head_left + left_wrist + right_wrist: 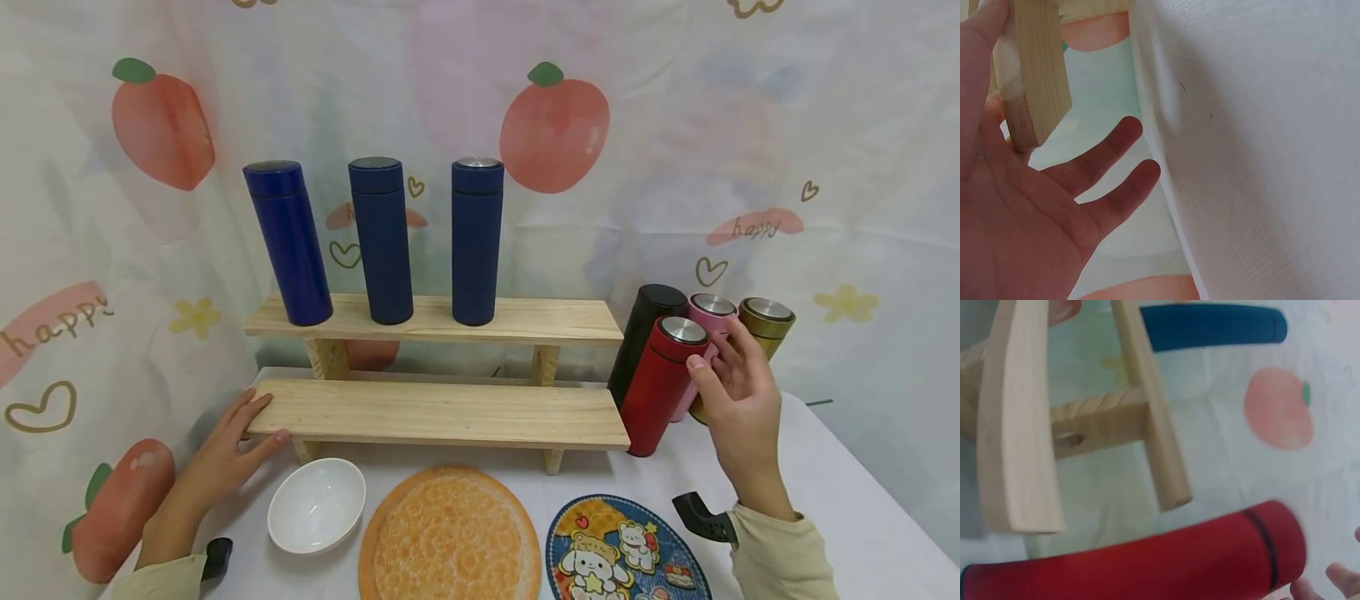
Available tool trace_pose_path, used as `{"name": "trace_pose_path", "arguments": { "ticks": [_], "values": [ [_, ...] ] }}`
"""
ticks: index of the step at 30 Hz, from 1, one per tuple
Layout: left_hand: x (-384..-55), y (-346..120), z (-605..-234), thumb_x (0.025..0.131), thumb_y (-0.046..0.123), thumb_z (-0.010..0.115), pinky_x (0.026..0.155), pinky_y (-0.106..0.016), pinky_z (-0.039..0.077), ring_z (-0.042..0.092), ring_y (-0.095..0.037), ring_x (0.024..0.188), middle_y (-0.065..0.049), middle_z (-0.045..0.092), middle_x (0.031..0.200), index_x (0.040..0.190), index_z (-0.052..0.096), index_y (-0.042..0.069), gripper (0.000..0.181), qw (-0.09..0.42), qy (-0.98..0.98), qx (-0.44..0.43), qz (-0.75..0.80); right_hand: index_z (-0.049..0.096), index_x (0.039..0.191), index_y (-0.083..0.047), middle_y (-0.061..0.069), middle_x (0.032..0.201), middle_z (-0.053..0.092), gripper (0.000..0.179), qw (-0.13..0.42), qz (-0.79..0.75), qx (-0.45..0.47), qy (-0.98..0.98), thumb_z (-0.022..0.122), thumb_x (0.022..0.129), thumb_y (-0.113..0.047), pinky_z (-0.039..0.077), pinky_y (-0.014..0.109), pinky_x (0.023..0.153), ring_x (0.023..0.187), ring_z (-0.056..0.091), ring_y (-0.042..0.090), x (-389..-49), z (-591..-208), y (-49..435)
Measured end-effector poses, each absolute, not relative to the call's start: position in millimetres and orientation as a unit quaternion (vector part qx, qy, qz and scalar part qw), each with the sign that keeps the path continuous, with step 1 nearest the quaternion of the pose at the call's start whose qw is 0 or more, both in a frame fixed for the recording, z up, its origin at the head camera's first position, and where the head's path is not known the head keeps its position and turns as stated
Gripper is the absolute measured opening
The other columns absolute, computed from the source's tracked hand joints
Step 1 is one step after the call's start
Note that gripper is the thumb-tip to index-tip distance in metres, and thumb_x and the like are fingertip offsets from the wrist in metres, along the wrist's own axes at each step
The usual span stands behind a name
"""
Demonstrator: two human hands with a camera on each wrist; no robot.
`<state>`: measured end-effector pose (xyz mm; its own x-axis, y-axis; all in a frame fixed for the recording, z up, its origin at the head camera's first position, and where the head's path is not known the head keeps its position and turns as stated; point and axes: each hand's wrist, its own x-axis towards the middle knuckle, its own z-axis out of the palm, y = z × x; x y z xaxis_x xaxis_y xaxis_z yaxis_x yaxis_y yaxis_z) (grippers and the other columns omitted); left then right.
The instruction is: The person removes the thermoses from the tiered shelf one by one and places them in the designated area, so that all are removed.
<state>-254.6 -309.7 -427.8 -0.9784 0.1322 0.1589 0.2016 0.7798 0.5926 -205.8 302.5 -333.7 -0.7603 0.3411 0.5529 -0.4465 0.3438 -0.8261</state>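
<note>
My left hand (217, 462) rests at the left end of the lower wooden shelf (442, 408). In the left wrist view two of its fingers (1129, 187) stretch past the board end (1035, 81), above the white cloth. At the right, my right hand (742, 408) is beside the lid of a red thermos bottle (656, 400), thumb tip right at its upper side. The right wrist view shows the red bottle (1166, 562) with fingertips (1341, 578) just beyond its lid. Behind it stand a black bottle (651, 333), a pink bottle (708, 310) and a gold bottle (767, 325).
Three blue bottles, a glossy one (292, 242) and two matte ones (382, 242) (477, 242), stand on the upper shelf (555, 317). In front lie a white bowl (317, 506), a round bread-patterned mat (450, 542) and a cartoon mat (626, 550). A printed curtain (660, 125) hangs behind.
</note>
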Motion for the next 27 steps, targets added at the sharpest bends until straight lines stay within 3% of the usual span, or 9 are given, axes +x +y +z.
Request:
{"name": "trace_pose_path", "arguments": {
  "ticks": [8,27],
  "values": [
    [-254.7,-310.7,-430.3,0.104,0.043,0.07,0.108,-0.085,0.027,0.024,-0.064,0.149,-0.032,0.013,0.171,0.164,0.031,0.002,0.083,0.059,-0.942,-0.092,-0.317,0.043,0.164,-0.013,0.003,0.171,0.037,0.067,0.375,0.56,0.083,-0.734,0.062,0.102,0.003,0.04,0.017,0.112,0.155,0.037,0.028,-191.8,-315.7,283.8],
    [-254.9,-311.8,-427.5,0.103,0.044,0.071,0.108,-0.085,0.027,0.022,-0.063,0.15,-0.032,0.013,0.171,0.164,0.031,0.002,0.084,0.06,-0.94,-0.096,-0.323,0.048,0.159,-0.003,0.009,0.168,0.041,0.065,0.341,0.606,0.191,-0.692,0.057,0.098,0.015,0.044,0.019,0.111,0.149,0.04,0.029,-189.8,-305.5,237.8]
  ]
}}
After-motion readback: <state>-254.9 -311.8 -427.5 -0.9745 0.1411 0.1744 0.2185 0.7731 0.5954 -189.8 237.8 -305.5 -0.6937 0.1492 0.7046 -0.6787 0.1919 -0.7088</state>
